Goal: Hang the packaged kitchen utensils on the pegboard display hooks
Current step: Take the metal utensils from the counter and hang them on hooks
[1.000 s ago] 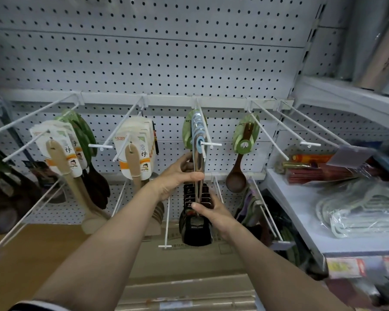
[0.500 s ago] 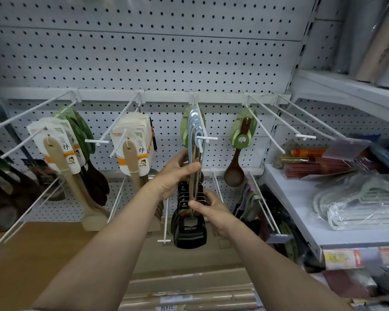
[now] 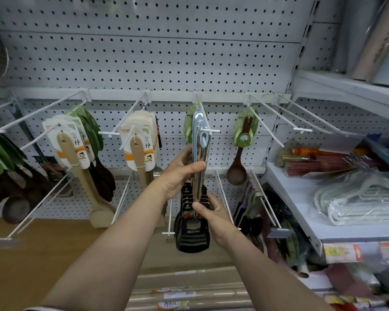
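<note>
The fingers of the left hand (image 3: pixel 180 173) are curled around the middle of a bunch of metal spatulas (image 3: pixel 199 167), with the thumb across the front of the shiny handles. The right hand (image 3: pixel 213 215) is lower, and its thumb and fingers pinch the same bunch just above the black heads with their labels. So both hands hold the bunch, and neither one is free.

The spatulas are at the middle hook (image 3: pixel 206 124) of the pegboard (image 3: pixel 144 63). The blue loops at the top of the handles are around the hook, near its front tip and not near the wall.

The risk, I think, is here: the loops sit close to the tip, so if the hands let go now or pull a little forward, one or more spatulas may slide off. The bunch is many thin pieces, and a loose grip could let them spread and one loop miss the hook. The wooden spoon (image 3: pixel 239 162) hangs on the next hook to the right, and a swing of the bunch could knock it.

Both forearms reach forward and upward, the left wrist bent inward, the right one below it.
</note>
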A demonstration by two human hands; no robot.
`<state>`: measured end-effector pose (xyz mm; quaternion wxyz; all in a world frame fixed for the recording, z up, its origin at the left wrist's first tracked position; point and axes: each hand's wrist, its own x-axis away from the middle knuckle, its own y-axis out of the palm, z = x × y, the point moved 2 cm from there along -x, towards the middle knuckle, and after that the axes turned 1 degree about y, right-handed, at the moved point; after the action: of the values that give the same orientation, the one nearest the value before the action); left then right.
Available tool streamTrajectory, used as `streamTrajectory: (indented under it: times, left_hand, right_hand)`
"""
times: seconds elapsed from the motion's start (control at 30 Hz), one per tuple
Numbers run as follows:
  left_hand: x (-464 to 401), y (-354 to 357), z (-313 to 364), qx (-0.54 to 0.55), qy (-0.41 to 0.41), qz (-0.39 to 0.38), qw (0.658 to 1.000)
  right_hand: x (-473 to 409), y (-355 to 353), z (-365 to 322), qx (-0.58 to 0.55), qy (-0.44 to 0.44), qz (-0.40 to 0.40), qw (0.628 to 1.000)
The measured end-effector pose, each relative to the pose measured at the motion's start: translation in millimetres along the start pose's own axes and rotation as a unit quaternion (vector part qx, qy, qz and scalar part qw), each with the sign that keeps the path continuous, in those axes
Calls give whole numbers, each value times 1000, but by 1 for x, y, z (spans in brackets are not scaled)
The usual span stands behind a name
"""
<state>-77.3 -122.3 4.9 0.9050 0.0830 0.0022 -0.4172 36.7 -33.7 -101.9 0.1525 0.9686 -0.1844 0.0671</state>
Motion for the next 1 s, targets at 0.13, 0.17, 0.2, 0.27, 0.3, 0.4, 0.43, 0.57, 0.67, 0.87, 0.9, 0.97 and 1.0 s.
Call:
streamTrajectory:
  times: [0.13,0.17,0.2,0.27,0.3,0.4,0.43,0.57,0.67,0.87,0.9,0.97,1.0]
  left_hand:
    - [9,1,-2,-7,-3,1,1000]
    - [12,1,-1,-10,-4,4,1000]
    - [13,2,-1,-12,-5,5,1000]
    - [19,4,0,-15,-6,7,1000]
    - [22,5,0,-17,-6,10,1000]
    - [32,10,1,-22,-4,16,1000]
    - [35,12,1,-26,-5,19,999]
    - [49,17,0,-37,-9,27,999]
    - [61,23,0,-35,-8,31,999]
    - [87,40,4,-26,-10,46,999]
    - [91,42,4,-26,-10,45,999]
    - [102,48,3,-26,-8,41,999]
    - [109,50,3,-23,-6,42,999]
  right_hand:
    - [8,0,7,0,-7,-1,1000]
    - [9,0,8,0,-8,-2,1000]
    - [11,0,9,-2,-7,-3,1000]
    - [17,1,11,-1,-7,-3,1000]
    - [19,1,12,0,-8,-1,1000]
    - [31,4,11,0,-7,-7,1000]
    - [34,3,12,3,-4,-7,1000]
    - [47,2,19,4,0,-3,1000]
    - [56,3,24,10,1,0,1000]
    - [82,1,26,13,1,-5,1000]
    - [88,0,26,14,1,-7,1000]
    - [99,-3,25,33,-5,-13,999]
    - [105,-4,25,40,-6,-15,999]
